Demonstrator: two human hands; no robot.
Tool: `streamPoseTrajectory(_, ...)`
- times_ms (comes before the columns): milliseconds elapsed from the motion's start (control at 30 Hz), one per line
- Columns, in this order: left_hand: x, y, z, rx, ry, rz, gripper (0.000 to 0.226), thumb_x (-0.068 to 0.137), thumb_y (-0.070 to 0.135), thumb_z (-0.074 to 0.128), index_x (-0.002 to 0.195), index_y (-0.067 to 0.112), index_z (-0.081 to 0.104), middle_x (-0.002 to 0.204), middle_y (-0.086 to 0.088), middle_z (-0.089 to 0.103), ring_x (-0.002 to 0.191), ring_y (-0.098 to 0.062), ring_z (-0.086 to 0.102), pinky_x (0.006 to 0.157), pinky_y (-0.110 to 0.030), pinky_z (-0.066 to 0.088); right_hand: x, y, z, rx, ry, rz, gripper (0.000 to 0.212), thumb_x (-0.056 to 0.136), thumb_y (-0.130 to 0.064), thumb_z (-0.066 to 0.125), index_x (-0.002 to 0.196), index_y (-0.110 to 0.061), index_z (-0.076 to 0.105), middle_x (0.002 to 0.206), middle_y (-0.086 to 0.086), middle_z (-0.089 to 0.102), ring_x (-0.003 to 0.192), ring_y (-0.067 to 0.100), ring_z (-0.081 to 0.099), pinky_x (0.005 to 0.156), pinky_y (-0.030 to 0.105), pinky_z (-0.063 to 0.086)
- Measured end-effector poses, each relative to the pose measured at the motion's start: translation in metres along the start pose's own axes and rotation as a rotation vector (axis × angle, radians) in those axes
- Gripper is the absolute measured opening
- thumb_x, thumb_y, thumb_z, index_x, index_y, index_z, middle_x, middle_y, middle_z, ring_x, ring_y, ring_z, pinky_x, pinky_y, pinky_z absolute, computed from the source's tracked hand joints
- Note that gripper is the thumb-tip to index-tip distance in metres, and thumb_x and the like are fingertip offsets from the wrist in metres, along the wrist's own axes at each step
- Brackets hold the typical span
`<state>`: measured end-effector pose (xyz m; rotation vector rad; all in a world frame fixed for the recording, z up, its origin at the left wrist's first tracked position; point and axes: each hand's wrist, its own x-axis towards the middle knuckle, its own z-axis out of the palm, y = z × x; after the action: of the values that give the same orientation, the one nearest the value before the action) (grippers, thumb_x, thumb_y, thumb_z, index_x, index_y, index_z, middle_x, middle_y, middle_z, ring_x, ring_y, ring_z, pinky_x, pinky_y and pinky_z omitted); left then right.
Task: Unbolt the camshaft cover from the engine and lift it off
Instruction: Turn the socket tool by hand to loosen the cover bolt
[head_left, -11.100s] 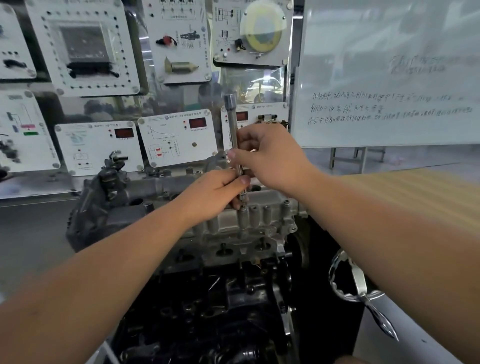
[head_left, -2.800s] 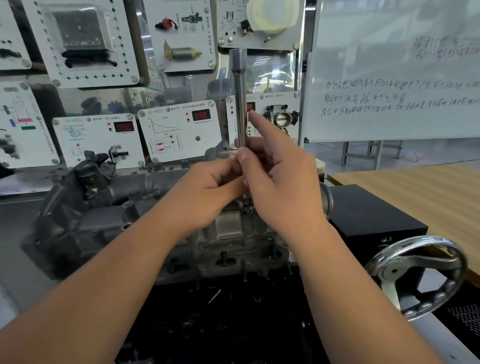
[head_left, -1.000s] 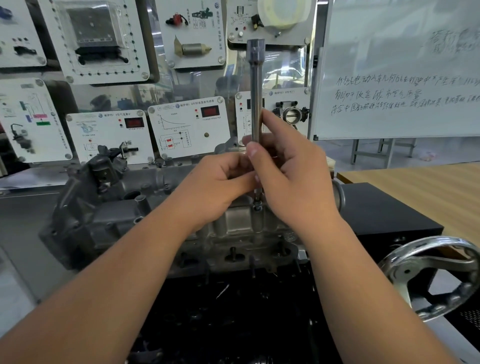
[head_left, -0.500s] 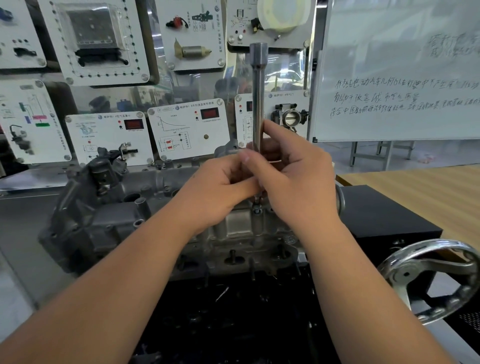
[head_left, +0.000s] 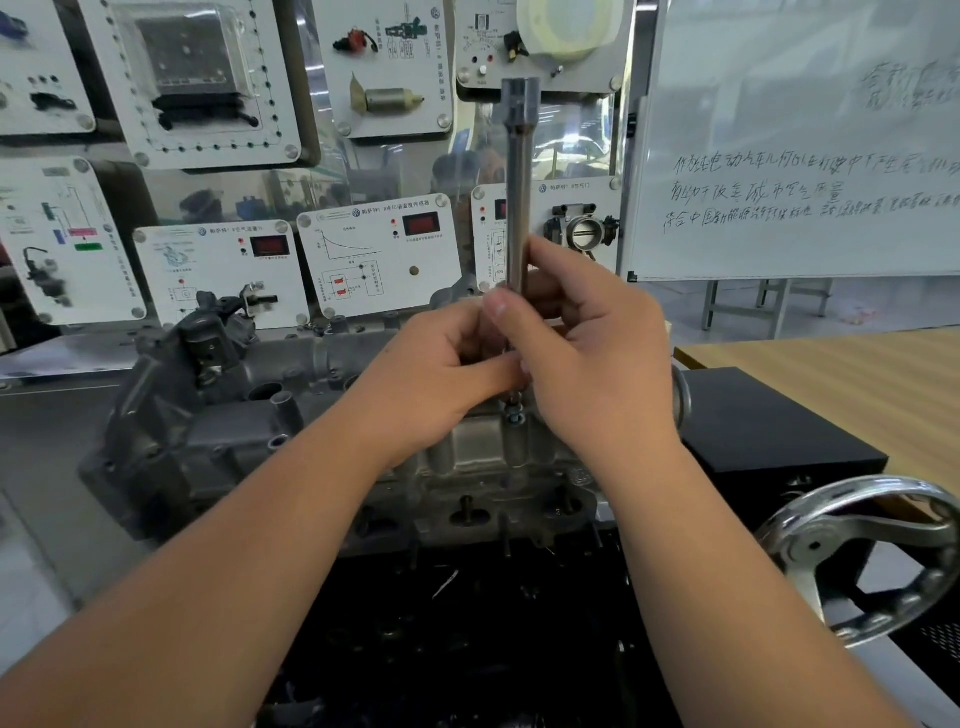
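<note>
Both hands (head_left: 524, 364) hold the extension bar (head_left: 517, 197) upright over the camshaft cover (head_left: 218, 415).

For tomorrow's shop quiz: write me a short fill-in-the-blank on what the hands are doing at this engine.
1. Both hands grip a long metal ____ held upright over the camshaft cover.
2. The left hand and right hand hold it at its ____ end.
3. The silver handwheel sits to the person's ____.

Missing words: extension bar; lower; right
</note>
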<state>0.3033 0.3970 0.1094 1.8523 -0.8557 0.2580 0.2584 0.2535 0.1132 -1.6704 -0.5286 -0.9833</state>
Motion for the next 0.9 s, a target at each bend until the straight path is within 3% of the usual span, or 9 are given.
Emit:
streamPoseTrajectory(67, -0.001, 0.000, -0.001, 0.008, 0.003, -0.020, 0.052, 0.084, 0.039, 0.072, 0.120, 0.002, 0.066, 0.114, -0.024, 0.071, 0.111, -0.046, 0.066, 0.097, -0.064, 0.051, 0.001, 0.001, -0.002, -0.038, -0.022, -0.014, 0.022, 0.095, -0.016, 0.066, 0.116, -0.016, 0.072, 0.084, -0.013, 0.070, 0.078, 0.004, 0.064, 0.072, 0.017, 0.049)
streamPoseTrajectory(133, -0.002, 0.001, -0.002, -0.001, 0.000, -0.032, 0.051, 0.081, 0.045, 0.072, 0.114, 0.006, 0.070, 0.110, -0.019, 0.074, 0.109, -0.042, 0.068, 0.099, -0.062, 0.052, 0.001, 0.000, -0.002, -0.074, -0.066, -0.025, 0.023, 0.098, -0.017, 0.062, 0.119, -0.014, 0.071, 0.088, -0.011, 0.072, 0.083, 0.004, 0.065, 0.073, 0.015, 0.047)
streamPoseTrajectory(233, -0.001, 0.000, -0.003, -0.003, -0.019, -0.031, 0.032, 0.088, 0.038, 0.070, 0.112, 0.017, 0.074, 0.107, -0.007, 0.078, 0.107, -0.031, 0.072, 0.099, -0.058, 0.054, -0.001, -0.002, 0.001, -0.047, -0.054, -0.019, 0.042, 0.099, -0.019, 0.061, 0.141, -0.021, 0.057, 0.102, -0.010, 0.075, 0.098, 0.003, 0.068, 0.085, 0.022, 0.054)
streamPoseTrajectory(333, -0.001, 0.002, -0.002, 0.037, -0.045, 0.012, 0.023, 0.086, 0.043, 0.068, 0.108, 0.039, 0.076, 0.106, 0.008, 0.079, 0.105, -0.014, 0.073, 0.095, -0.043, 0.057, -0.003, -0.003, 0.006, -0.038, -0.011, 0.002, 0.050, 0.093, -0.022, 0.070, 0.141, -0.022, 0.058, 0.106, -0.010, 0.074, 0.098, 0.003, 0.069, 0.089, 0.030, 0.057)
streamPoseTrajectory(467, -0.001, 0.000, -0.001, 0.026, -0.011, 0.018, 0.038, 0.084, 0.046, 0.068, 0.105, 0.015, 0.073, 0.101, -0.014, 0.076, 0.099, -0.035, 0.071, 0.093, -0.053, 0.056, -0.001, 0.003, 0.005, -0.115, 0.051, -0.046, 0.035, 0.094, -0.021, 0.066, 0.128, -0.013, 0.068, 0.099, -0.002, 0.074, 0.093, 0.012, 0.067, 0.082, 0.036, 0.055)
streamPoseTrajectory(567, -0.001, -0.001, -0.003, -0.047, -0.033, -0.042, 0.025, 0.093, 0.038, 0.063, 0.105, 0.020, 0.075, 0.105, -0.006, 0.078, 0.103, -0.024, 0.074, 0.097, -0.044, 0.058, -0.001, 0.006, 0.004, -0.069, -0.010, -0.022, 0.034, 0.099, -0.020, 0.057, 0.132, -0.014, 0.065, 0.094, -0.004, 0.074, 0.087, 0.008, 0.068, 0.078, 0.036, 0.056)
streamPoseTrajectory(700, -0.001, 0.000, -0.003, -0.027, -0.034, -0.032, 0.031, 0.093, 0.036, 0.062, 0.113, 0.016, 0.075, 0.108, -0.004, 0.078, 0.107, -0.024, 0.073, 0.102, -0.050, 0.054, -0.001, 0.007, 0.004, -0.005, -0.006, -0.009, 0.046, 0.100, -0.020, 0.057, 0.146, -0.019, 0.052, 0.110, -0.010, 0.073, 0.102, 0.002, 0.068, 0.088, 0.031, 0.058)
streamPoseTrajectory(800, 0.000, 0.000, 0.000, -0.015, -0.006, 0.001, 0.021, 0.092, 0.032, 0.065, 0.107, 0.023, 0.075, 0.105, -0.004, 0.078, 0.104, -0.026, 0.073, 0.099, -0.048, 0.056, -0.001, 0.008, 0.005, -0.034, 0.027, -0.027, 0.042, 0.095, -0.022, 0.066, 0.137, -0.019, 0.061, 0.104, -0.016, 0.072, 0.099, -0.001, 0.067, 0.086, 0.024, 0.057)
streamPoseTrajectory(900, 0.000, 0.000, 0.001, 0.000, 0.003, 0.012, 0.028, 0.089, 0.039, 0.069, 0.108, 0.020, 0.074, 0.104, 0.000, 0.079, 0.102, -0.023, 0.074, 0.099, -0.047, 0.057, 0.000, 0.010, 0.005, -0.048, 0.110, -0.021, 0.035, 0.092, -0.022, 0.070, 0.126, -0.020, 0.070, 0.093, -0.025, 0.067, 0.091, 0.001, 0.067, 0.083, 0.024, 0.056)
